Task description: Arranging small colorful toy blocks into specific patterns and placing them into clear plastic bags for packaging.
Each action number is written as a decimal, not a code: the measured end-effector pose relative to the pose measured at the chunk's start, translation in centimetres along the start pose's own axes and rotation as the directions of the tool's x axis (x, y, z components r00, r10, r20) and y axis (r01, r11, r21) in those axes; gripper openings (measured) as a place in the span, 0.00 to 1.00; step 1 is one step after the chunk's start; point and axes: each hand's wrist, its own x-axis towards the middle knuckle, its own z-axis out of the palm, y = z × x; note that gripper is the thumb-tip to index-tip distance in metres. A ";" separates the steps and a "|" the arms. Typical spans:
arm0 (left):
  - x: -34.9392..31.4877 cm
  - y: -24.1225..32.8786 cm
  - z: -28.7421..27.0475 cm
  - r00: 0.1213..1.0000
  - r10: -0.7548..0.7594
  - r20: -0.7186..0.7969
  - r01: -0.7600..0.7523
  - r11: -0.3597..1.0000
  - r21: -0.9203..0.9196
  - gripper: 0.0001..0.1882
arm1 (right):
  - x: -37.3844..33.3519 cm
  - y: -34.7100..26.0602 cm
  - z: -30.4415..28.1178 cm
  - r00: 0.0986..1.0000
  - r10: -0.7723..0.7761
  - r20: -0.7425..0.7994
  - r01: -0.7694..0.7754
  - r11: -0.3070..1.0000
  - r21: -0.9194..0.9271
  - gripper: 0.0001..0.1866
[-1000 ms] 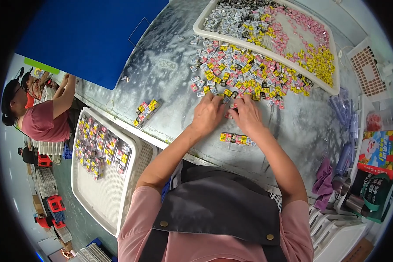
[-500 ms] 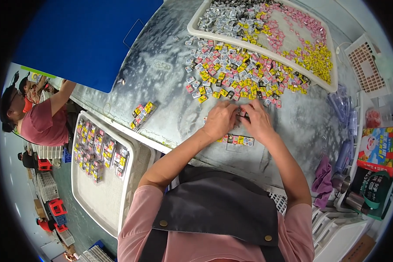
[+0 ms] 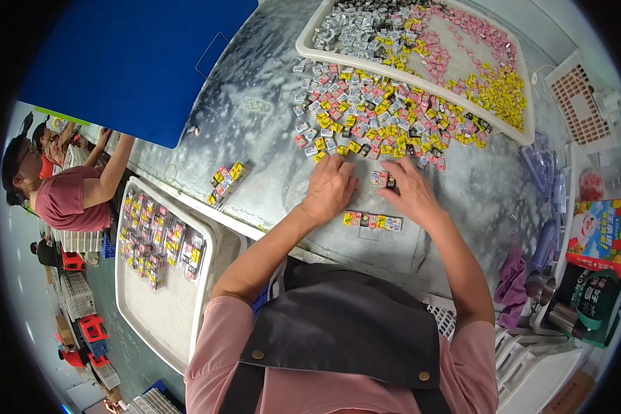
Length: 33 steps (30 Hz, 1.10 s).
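My left hand (image 3: 330, 190) reaches to the near edge of a loose pile of small pink, yellow, white and black boxes (image 3: 383, 114). Its fingers are loosely bent with the thumb apart, and the fingertips are close to the nearest boxes. Between thumb and fingers of my right hand (image 3: 414, 192) is a short row of small boxes (image 3: 379, 179), pink and white at one end and black at the other. Nearer to me, a longer row of small boxes (image 3: 372, 221) lies on the table beside a clear plastic piece (image 3: 370, 234).
Behind the pile stands a white tray (image 3: 421, 84) of sorted boxes. Filled clear packs (image 3: 226, 183) lie at the table's left edge; a lower white tray (image 3: 162, 331) holds more. A blue board (image 3: 138, 62) covers the far left, near a co-worker (image 3: 69, 196). Purple cloth (image 3: 510, 286) lies right.
My left hand has moved left, away from the short row, to the pile's edge. My right hand stays at the row, now more exposed. The co-worker's arm has shifted.
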 end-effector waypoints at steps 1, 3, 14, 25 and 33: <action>0.2 0.1 0.0 1.000 0.019 -0.016 -0.019 1.000 0.009 0.15 | -0.2 0.1 -0.1 1.000 0.002 0.002 -0.002 1.000 0.000 0.24; 1.0 1.4 0.0 0.997 0.072 0.015 -0.072 0.997 -0.029 0.17 | -0.5 0.3 -0.1 0.996 0.077 0.055 -0.079 0.996 0.035 0.26; 2.5 1.1 2.8 0.967 0.246 0.062 -0.244 0.969 -0.038 0.13 | 0.0 0.2 0.3 0.986 0.126 0.105 -0.121 0.991 -0.052 0.17; -3.3 5.4 -2.5 0.968 0.197 0.157 -0.158 0.960 -0.232 0.15 | -5.4 -4.9 -0.9 0.993 0.016 0.114 -0.030 0.992 0.121 0.13; -7.2 5.9 -0.7 0.975 0.188 0.118 -0.160 0.963 -0.218 0.18 | -9.3 -5.1 2.5 1.000 0.015 0.027 -0.016 0.998 0.065 0.12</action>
